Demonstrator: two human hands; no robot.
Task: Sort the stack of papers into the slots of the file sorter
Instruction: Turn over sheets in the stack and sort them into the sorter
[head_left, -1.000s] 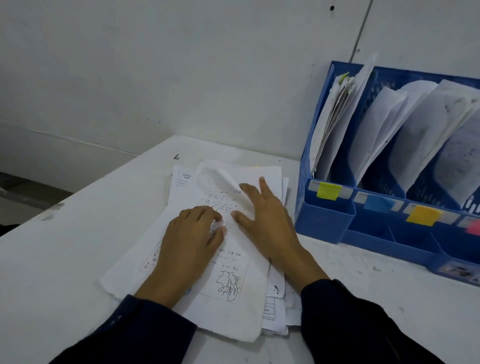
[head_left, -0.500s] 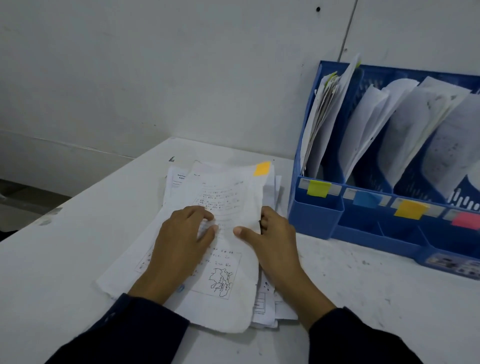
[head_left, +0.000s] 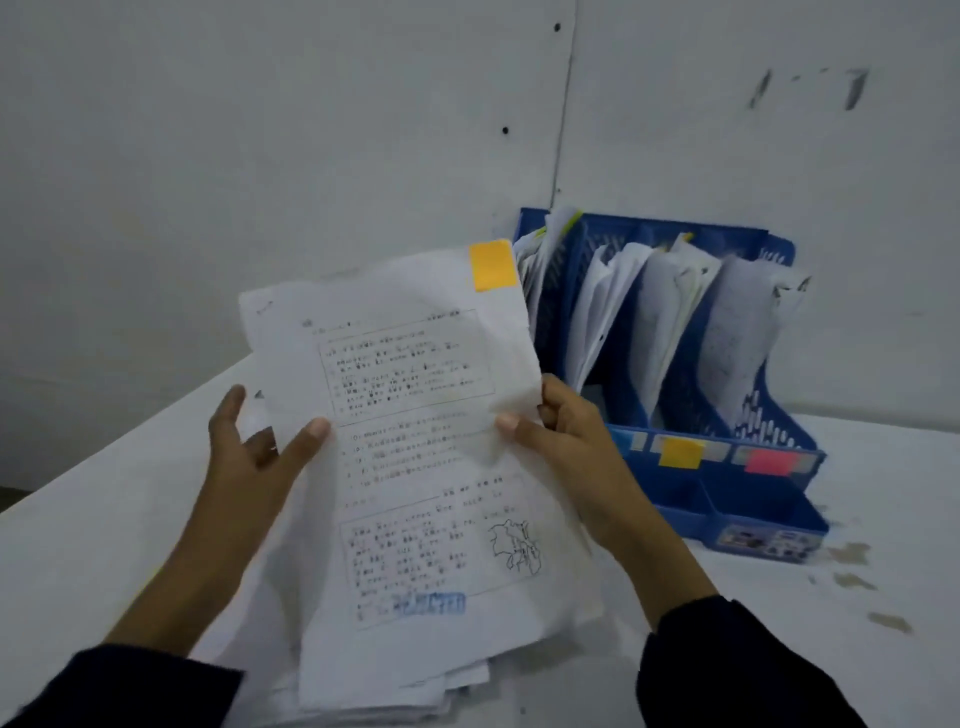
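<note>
Holding a printed sheet (head_left: 415, 441) raised above the pile of papers (head_left: 395, 691) on the white table (head_left: 78, 519), both hands pinch its side edges; the left hand (head_left: 249, 462) has thumb on front, other fingers spread loose; the right hand (head_left: 561, 441) curls round the edge. An orange sticky note (head_left: 492, 264) marks its top corner; the blue file sorter (head_left: 691, 483) stands just right, slots holding papers.

sheet (head_left: 415, 447): printed lines, boxed paragraphs and a small outline drawing showed, all too blurred to read | blue stamp (head_left: 434, 604) at its foot: illegible | file sorter (head_left: 727, 483): front sticker (head_left: 763, 541) was unreadable; colour tabs bore no writing | nothing legible anywhere
</note>
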